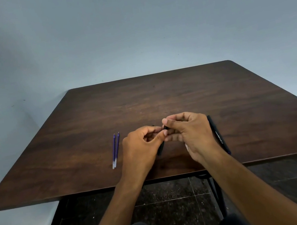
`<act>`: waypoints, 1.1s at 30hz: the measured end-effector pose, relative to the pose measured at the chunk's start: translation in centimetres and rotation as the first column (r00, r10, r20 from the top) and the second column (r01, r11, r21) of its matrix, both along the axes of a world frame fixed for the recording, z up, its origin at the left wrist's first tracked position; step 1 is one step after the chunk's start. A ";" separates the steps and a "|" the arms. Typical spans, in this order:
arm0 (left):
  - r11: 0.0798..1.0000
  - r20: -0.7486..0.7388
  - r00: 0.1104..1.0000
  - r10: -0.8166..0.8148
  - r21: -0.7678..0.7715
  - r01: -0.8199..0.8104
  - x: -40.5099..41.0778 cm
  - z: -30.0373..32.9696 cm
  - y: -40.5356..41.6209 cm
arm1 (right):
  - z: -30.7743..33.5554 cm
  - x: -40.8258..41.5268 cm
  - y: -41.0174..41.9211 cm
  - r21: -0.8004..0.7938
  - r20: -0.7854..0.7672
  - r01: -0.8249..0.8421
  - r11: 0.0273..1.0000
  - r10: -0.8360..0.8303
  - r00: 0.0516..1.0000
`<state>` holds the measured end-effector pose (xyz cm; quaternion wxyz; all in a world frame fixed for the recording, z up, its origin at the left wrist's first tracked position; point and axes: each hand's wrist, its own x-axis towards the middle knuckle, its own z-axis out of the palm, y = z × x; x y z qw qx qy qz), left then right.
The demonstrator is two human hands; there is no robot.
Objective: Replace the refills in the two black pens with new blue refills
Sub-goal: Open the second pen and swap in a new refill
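Two blue refills [115,150] lie side by side on the dark wooden table [141,97], left of my hands. My left hand [140,149] and my right hand [188,135] meet over the table's front middle, both pinching one black pen [161,145]; only short dark pieces of it show between and below the fingers. A second black pen [218,135] with white lettering lies on the table just right of my right hand, partly behind it.
The table's front edge [98,191] runs just below my wrists. A plain grey-blue wall stands behind the table. Black metal table legs [215,193] and a dark tiled floor show below, with my knees at the bottom.
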<state>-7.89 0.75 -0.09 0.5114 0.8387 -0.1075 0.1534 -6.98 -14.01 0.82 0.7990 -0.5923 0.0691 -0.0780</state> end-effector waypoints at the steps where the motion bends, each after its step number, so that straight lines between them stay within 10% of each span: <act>1: 1.000 0.003 1.000 -0.004 0.001 0.004 0.1 0.0 -0.1 | 0.0 0.0 -0.1 0.010 0.002 -0.002 1.000 0.002 1.000; 12: 1.000 0.026 1.000 0.007 -0.018 -0.007 0.8 0.1 -1.0 | 0.2 -0.1 -1.6 0.080 -0.032 -0.015 0.997 0.018 0.999; 15: 0.998 0.086 0.995 0.057 -0.007 -0.056 1.1 -0.4 -0.4 | -0.1 0.2 -2.8 -0.108 -0.030 0.066 0.992 -0.070 0.997; 22: 0.976 0.271 0.951 0.149 0.113 -0.185 1.6 -1.6 0.6 | -0.3 1.5 -4.1 -0.862 -0.060 0.041 0.506 -0.183 0.981; 28: 0.965 0.259 0.954 0.150 0.170 -0.198 1.7 -2.2 0.5 | -0.8 3.0 -2.4 -0.963 -0.176 -0.123 0.238 -0.216 0.960; 33: 0.964 0.225 0.968 0.112 0.212 -0.161 2.0 -2.6 0.5 | -0.5 3.9 -1.8 -0.961 -0.244 -0.195 0.197 -0.273 0.930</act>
